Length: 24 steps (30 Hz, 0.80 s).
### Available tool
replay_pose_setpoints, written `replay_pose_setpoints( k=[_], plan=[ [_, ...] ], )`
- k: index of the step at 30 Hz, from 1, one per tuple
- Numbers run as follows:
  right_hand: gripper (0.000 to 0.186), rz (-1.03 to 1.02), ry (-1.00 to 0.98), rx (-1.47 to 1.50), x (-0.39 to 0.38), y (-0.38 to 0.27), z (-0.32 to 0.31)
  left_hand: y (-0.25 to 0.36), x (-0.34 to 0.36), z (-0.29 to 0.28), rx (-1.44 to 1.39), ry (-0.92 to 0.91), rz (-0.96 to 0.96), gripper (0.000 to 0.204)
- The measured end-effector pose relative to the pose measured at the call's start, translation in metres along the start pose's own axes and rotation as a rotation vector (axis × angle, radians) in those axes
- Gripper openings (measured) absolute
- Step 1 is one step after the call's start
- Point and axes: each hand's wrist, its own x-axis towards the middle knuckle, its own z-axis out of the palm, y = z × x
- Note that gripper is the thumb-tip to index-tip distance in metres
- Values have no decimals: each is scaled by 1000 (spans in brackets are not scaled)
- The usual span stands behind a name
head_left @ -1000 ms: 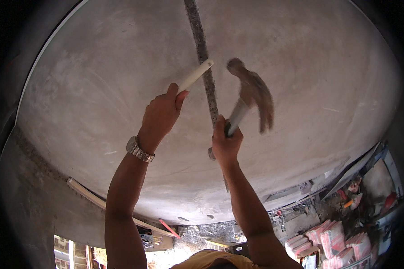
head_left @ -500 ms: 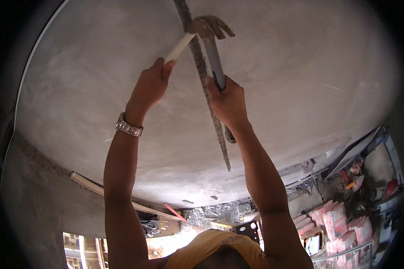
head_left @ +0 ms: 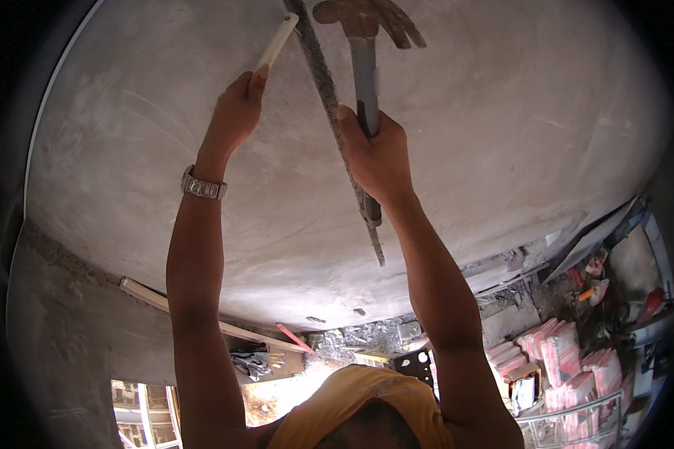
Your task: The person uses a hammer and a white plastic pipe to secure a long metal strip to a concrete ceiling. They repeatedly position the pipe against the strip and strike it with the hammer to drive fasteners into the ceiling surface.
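Left hand (head_left: 236,112): clenched round pale bar (head_left: 278,41), tip at groove (head_left: 322,75) | Right hand (head_left: 378,157): clenched round hammer (head_left: 364,75), head beside groove

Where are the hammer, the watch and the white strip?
Hammer (head_left: 365,84): head view, on the grey handle below the head.
Watch (head_left: 204,187): head view, on the metal band.
White strip (head_left: 278,43): head view, middle of its visible length.

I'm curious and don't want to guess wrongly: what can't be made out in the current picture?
Head view: middle of the hammer handle, hidden by the right hand.
Head view: held end of the pale stick, hidden by the left hand.
Head view: the dark band's upper end, cut off by the top edge.
Head view: watch details, too small.
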Motion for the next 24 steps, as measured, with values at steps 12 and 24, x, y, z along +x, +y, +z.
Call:
replay_pose_setpoints(
  k=[12,24],
  plan=[
    [38,6,60,42,-25,17,-7,5,-27,-3,354,0,146,40],
    [36,65,110,206,5,110,41,-8,-30,23,632,170,351,34]
  ],
)
